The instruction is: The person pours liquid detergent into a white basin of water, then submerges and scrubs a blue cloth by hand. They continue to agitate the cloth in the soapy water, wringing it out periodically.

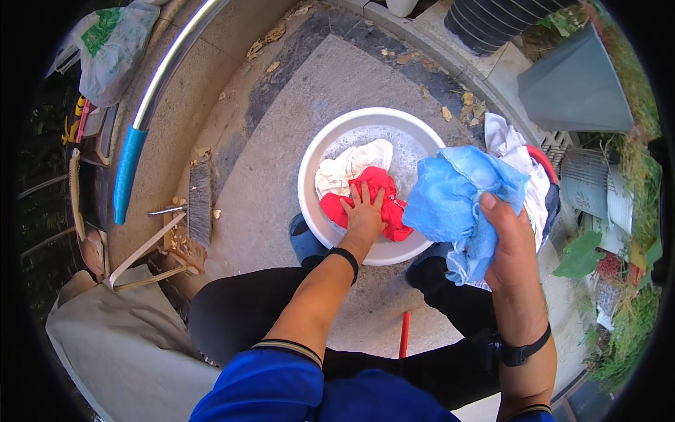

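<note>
A white round basin (312,142) with soapy water (406,140) sits on the ground between my feet. In it lie a bunched red cloth garment (387,184) and a cream-white cloth (348,163). My left hand (365,213) rests flat on the red garment, its fingers spread. Right of the basin, my right hand (509,237) grips a crumpled, wet-looking light-blue cloth (464,195) and holds it up, partly over the basin's rim. Behind the blue cloth, white laundry (509,140) hangs over a red rim (543,161); most of that container is hidden.
A broom head (200,203) and dustpan with debris (182,248) stand left. A metal pole with a blue grip (131,174) crosses the upper left. Grey planter (575,87) and black ribbed pot (490,24) stand at upper right. A red stick (404,335) shows between my legs.
</note>
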A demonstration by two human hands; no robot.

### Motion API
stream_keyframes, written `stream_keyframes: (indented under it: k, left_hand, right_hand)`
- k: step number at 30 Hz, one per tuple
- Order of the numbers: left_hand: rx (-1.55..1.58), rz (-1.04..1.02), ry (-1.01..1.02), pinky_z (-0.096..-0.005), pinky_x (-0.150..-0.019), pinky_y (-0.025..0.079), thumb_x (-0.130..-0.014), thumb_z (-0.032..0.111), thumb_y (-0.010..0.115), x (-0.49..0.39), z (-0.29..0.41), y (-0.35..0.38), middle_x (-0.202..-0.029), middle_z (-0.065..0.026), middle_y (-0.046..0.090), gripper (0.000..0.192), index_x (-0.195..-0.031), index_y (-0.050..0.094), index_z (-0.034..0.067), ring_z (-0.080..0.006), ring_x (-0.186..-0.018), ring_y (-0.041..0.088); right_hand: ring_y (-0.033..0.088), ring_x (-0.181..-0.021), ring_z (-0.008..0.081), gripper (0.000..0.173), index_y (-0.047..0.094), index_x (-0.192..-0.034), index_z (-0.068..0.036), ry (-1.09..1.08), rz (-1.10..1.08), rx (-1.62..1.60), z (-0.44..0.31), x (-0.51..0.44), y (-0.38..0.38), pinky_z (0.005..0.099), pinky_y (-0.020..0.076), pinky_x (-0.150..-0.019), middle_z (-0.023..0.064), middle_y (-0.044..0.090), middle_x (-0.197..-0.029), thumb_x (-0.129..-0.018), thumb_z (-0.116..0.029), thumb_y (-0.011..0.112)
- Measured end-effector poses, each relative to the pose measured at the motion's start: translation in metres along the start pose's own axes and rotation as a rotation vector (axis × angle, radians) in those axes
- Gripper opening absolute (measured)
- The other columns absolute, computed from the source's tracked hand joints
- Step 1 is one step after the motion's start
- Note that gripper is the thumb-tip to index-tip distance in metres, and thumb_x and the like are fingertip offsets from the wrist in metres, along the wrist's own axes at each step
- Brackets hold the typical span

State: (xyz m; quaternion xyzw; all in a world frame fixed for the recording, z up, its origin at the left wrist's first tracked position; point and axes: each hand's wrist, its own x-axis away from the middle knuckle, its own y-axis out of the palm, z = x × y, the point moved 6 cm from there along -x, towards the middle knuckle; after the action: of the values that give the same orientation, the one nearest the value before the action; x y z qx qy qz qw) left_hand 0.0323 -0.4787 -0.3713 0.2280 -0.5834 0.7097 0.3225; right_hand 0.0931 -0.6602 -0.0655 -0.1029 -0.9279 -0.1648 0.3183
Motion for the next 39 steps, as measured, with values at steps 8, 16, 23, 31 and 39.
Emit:
stream_keyframes:
  k: [8, 16, 23, 31, 39]
  left_hand:
    - [0.103, 0.013, -0.026, -0.0693, -0.117, 0.031, -0.084, 0.034, 0.083, -0.041, -0.020, 0.046, -0.168, -0.0169, 0.028, 0.088, -0.162, 0.040, 0.028, -0.0433, -0.152, 0.029]
    - [-0.005, 0.099, 0.008, -0.0595, -0.109, 0.036, -0.089, 0.033, 0.074, -0.015, -0.026, 0.026, -0.134, -0.0143, 0.063, 0.057, -0.139, 0.060, 0.012, -0.0390, -0.133, 0.050]
    - [0.298, 0.536, 0.035, -0.0579, -0.113, 0.034, -0.083, 0.029, 0.081, 0.018, -0.011, -0.026, -0.147, -0.0177, 0.048, 0.073, -0.148, 0.051, 0.014, -0.0407, -0.139, 0.042]
    - [0.277, 0.099, -0.149, -0.0624, -0.117, 0.035, -0.084, 0.044, 0.084, -0.019, -0.042, 0.008, -0.159, -0.0220, 0.038, 0.098, -0.163, 0.031, 0.017, -0.0446, -0.148, 0.035]
    - [0.338, 0.441, -0.277, -0.0574, -0.114, 0.039, -0.086, 0.030, 0.081, 0.022, -0.054, 0.000, -0.146, -0.0201, 0.050, 0.077, -0.153, 0.045, 0.015, -0.0440, -0.139, 0.045]
  right_hand:
    - [0.071, -0.094, 0.0188, 0.058, 0.050, -0.143, -0.001, 0.063, 0.095, 0.058, 0.007, -0.017, -0.015, 0.0340, 0.0615, -0.080, 0.0104, 0.068, -0.117, -0.094, -0.025, 0.070]
    - [0.068, -0.105, 0.0175, 0.050, 0.056, -0.140, -0.001, -0.018, 0.031, 0.060, -0.007, -0.007, -0.002, 0.0360, 0.0572, -0.092, 0.0085, 0.069, -0.118, -0.095, -0.020, 0.069]
    - [0.068, -0.102, 0.0166, 0.049, 0.057, -0.139, 0.000, -0.047, 0.021, 0.028, -0.016, 0.004, -0.011, 0.0351, 0.0578, -0.088, 0.0081, 0.069, -0.116, -0.096, -0.021, 0.068]
    - [0.069, -0.108, 0.0210, 0.063, 0.051, -0.145, 0.000, -0.056, -0.003, 0.069, -0.003, 0.003, -0.015, 0.0362, 0.0587, -0.092, 0.0115, 0.066, -0.126, -0.092, -0.027, 0.072]
    - [0.069, -0.100, 0.0184, 0.051, 0.057, -0.140, -0.002, -0.075, 0.010, 0.028, -0.011, 0.007, -0.013, 0.0343, 0.0588, -0.085, 0.0083, 0.069, -0.119, -0.095, -0.024, 0.070]
